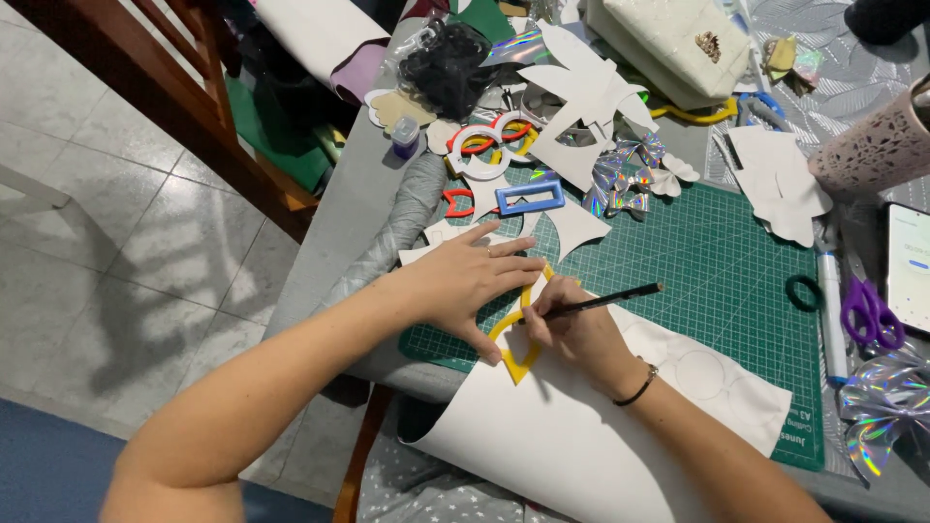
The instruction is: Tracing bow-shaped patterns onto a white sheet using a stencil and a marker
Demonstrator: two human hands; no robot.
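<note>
My left hand (472,281) presses flat, fingers spread, on a yellow outline stencil (511,351) that lies on a large white sheet (581,436). My right hand (576,324) grips a black pencil (620,295), its tip at the stencil's inner edge. The sheet hangs over the near table edge and rests partly on a green cutting mat (717,252). Faint circles are drawn on the sheet to the right of my right hand.
Coloured stencils (489,145), a blue rectangular frame (530,199), white cut-outs (780,179) and holographic bows (620,179) crowd the back of the table. Purple scissors (872,315), a phone (911,266) and a white pen (831,310) lie right. A wooden chair (194,87) stands left.
</note>
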